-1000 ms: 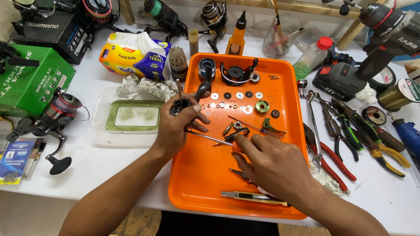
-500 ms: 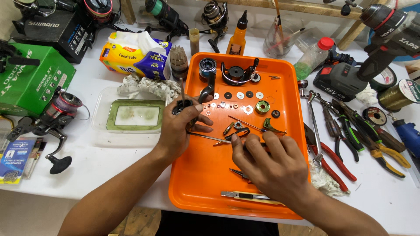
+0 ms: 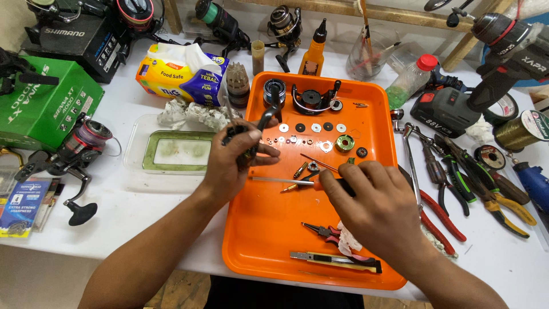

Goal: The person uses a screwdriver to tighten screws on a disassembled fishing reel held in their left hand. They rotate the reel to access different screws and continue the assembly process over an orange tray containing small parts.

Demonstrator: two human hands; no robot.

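Observation:
My left hand (image 3: 234,163) grips a black fishing reel body (image 3: 251,133) at the left edge of the orange tray (image 3: 269,240). My right hand (image 3: 380,209) holds a screwdriver (image 3: 297,181) by its orange and black handle, with the thin metal shaft pointing left at the reel body. Small washers, gears and a brass-green gear (image 3: 345,142) lie in rows on the tray beyond my hands. A black reel frame (image 3: 311,99) and a spool (image 3: 274,90) sit at the tray's far end.
Small red pliers (image 3: 326,232) and a utility knife (image 3: 334,260) lie on the tray's near part. Pliers and cutters (image 3: 457,183) lie to the right, near a cordless drill (image 3: 486,74). A clear tub with green grease (image 3: 171,151), a spinning reel (image 3: 68,157) and boxes stand to the left.
My left hand has lifted the reel body slightly and turned it. My right hand moved up and left, bringing the screwdriver shaft level toward the reel body.

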